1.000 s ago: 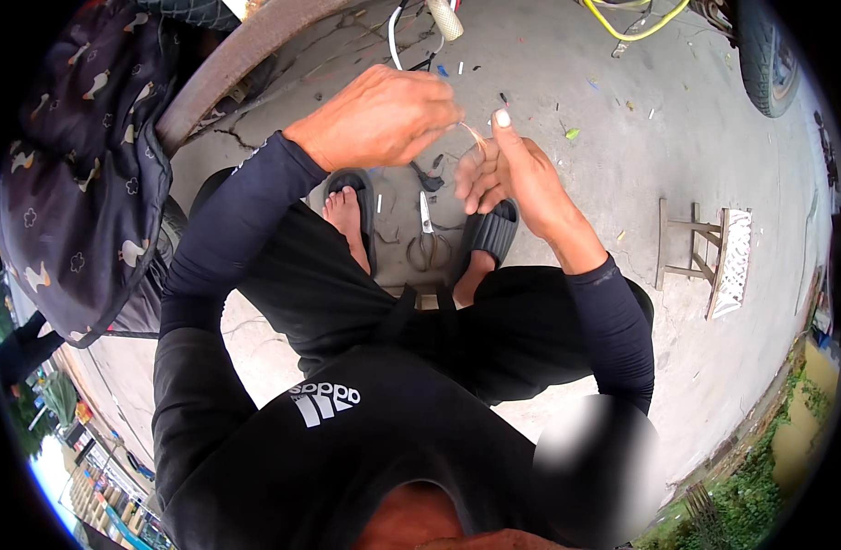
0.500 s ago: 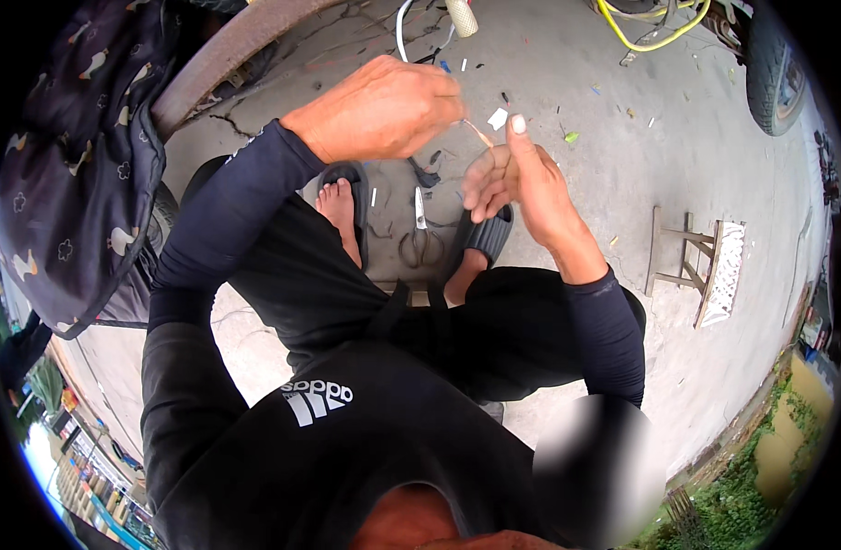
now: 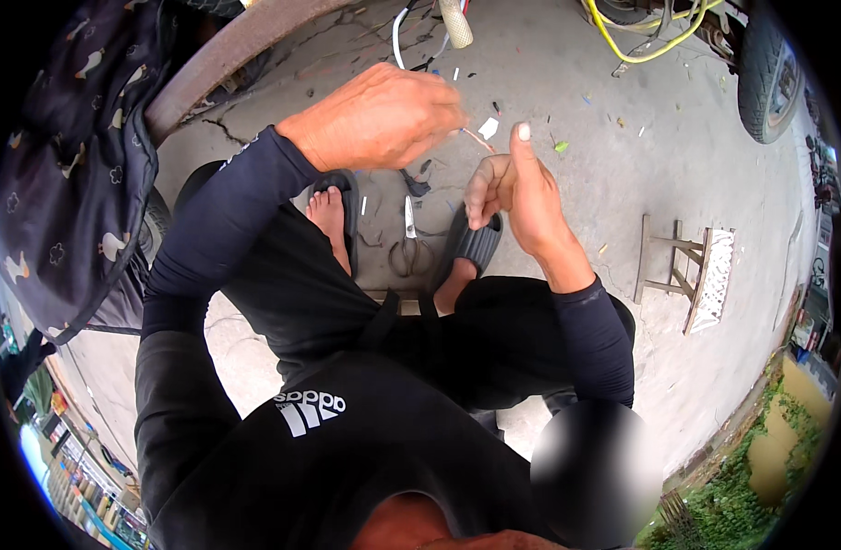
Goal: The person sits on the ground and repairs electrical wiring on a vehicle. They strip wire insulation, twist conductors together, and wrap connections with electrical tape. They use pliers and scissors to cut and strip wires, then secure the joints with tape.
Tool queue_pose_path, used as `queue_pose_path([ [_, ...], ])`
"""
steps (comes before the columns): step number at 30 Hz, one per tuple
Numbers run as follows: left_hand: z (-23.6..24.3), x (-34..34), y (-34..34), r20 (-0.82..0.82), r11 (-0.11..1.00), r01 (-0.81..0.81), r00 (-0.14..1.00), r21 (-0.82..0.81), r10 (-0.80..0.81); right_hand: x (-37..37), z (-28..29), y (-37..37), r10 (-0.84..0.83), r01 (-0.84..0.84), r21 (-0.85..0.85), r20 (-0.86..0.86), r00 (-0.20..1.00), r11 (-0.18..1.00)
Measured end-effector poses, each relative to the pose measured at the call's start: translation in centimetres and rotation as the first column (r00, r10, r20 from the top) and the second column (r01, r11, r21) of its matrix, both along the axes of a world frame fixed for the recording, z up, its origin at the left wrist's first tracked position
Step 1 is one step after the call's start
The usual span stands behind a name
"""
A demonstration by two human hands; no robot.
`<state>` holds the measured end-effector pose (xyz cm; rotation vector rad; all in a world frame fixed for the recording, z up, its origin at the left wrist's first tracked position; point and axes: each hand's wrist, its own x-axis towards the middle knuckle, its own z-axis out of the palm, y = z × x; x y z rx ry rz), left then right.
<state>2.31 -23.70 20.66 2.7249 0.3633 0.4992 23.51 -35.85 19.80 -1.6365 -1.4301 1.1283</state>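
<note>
A thin, copper-coloured wire (image 3: 478,139) sticks out from the closed fingers of my left hand (image 3: 384,115), whose fingertips are partly smeared by motion. Its free end comes close to the base of the thumb of my right hand (image 3: 521,188); whether they touch, I cannot tell. That hand's thumb points up, apart from the loosely curled fingers, and I see nothing held in it. On the ground below, between my sandalled feet, lies a pair of scissors (image 3: 409,252) with its blades pointing away from me. A crumpled dark scrap (image 3: 415,183) lies just beyond the scissors.
White scraps (image 3: 488,127) and other litter dot the concrete floor (image 3: 604,211). A small stool (image 3: 686,266) stands at the right. A yellow cable (image 3: 641,55) and a tyre (image 3: 769,87) are at the far right. A rusty curved bar (image 3: 200,69) and patterned cloth (image 3: 72,174) are on the left.
My right hand's fingers have curled in, with the thumb still up. The left hand keeps its grip on the wire in nearly the same place. The whole view has shifted slightly.
</note>
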Motion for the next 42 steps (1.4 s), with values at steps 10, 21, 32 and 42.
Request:
queue_pose_path([
  [10, -0.2, -0.9, 0.4, 0.022, 1.000, -0.006, 1.000, 0.010, 0.006, -0.3, -0.6, 1.7, -0.079, -0.364, 0.529, 0.641, 0.763, 0.766],
  [21, -0.2, 0.1, 0.0, -0.061, 0.999, 0.033, 0.998, -0.006, -0.033, 0.4, -0.1, 0.4, -0.041, -0.393, 0.393, 0.749, 0.662, 0.831],
  [32, 1.2, -1.9, 0.5, -0.149, 0.998, 0.042, 0.988, -0.042, -0.048, 2.0, -9.2, 8.4, -0.131, 0.034, -0.494, -0.163, 0.978, 0.869],
  [42, -0.1, -7.0, 2.4, -0.384, 0.994, -0.064, 0.919, 0.089, 0.094, -7.4, -27.2, 26.4, -0.426, 0.297, -0.461, -0.204, 0.881, 0.836],
])
